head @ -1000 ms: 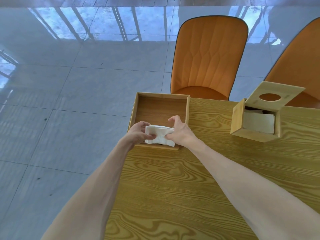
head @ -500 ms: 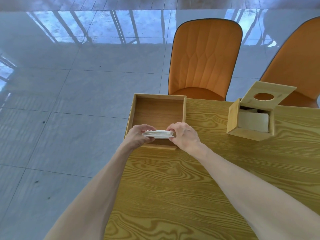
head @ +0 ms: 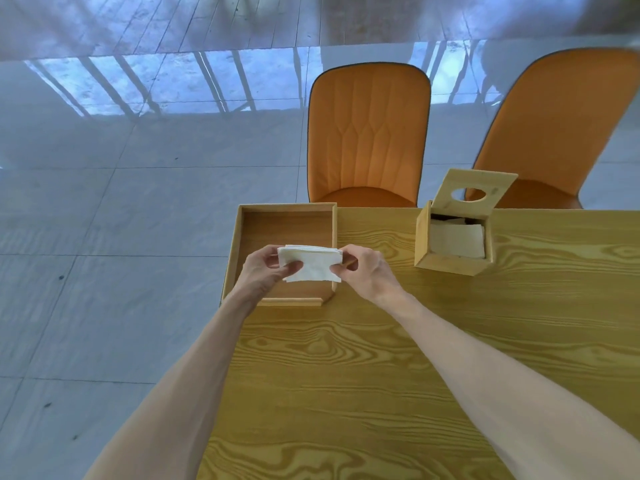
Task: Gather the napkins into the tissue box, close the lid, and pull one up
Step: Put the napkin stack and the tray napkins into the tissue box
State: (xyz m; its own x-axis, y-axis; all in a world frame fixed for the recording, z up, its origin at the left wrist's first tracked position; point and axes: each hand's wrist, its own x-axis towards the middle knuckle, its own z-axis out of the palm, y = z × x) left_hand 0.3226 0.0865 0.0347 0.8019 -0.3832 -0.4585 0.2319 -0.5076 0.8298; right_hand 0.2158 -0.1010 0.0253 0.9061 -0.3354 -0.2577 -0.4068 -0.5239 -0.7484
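A white stack of napkins (head: 313, 266) is held between both hands above the near part of a shallow wooden tray (head: 239, 233). My left hand (head: 261, 271) pinches the stack's left edge and my right hand (head: 363, 271) pinches its right edge. To the right on the table stands a wooden tissue box (head: 446, 263), its lid (head: 472, 192) with an oval hole tipped up and back. Napkins (head: 457, 239) lie inside the box.
The wooden table (head: 381, 375) has its left edge near the tray, with grey tiled floor (head: 104, 237) beyond it. Two orange chairs (head: 369, 133) (head: 561, 123) stand behind the far edge of the table.
Both hands have raised the napkin stack off the tray and tilted it, so its broad face shows now instead of its edge. The camera has tilted up.
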